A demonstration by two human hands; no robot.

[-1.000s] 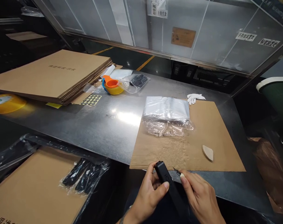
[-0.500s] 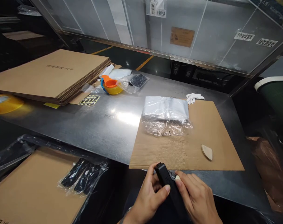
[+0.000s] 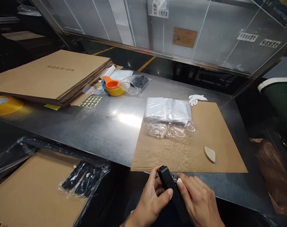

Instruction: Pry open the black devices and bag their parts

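My left hand (image 3: 155, 198) is wrapped round a long black plastic part (image 3: 173, 192), thumb on its near face and fingers behind. The part is tilted, its upper end leaning left, just off the table's front edge. My right hand (image 3: 199, 197) pinches a small tool (image 3: 179, 180) with a cream-coloured end and a shiny piece that meets the part's right side. Most of that tool is hidden by the fingers. A beige wedge-shaped pad (image 3: 210, 154) lies on the cardboard sheet (image 3: 219, 132) beyond my hands.
Clear plastic bags (image 3: 168, 110) lie on the cardboard, near a white glove (image 3: 197, 99). Stacked cardboard (image 3: 62, 72), tape rolls (image 3: 112, 87), a sticker sheet (image 3: 90, 101) and a bagged black item (image 3: 140, 81) are on the metal table (image 3: 98, 129). Bagged black parts (image 3: 84, 179) rest in a box at lower left.
Almost nothing differs. The black part and both hands have shifted very slightly, with the small tool still against the part's right side.
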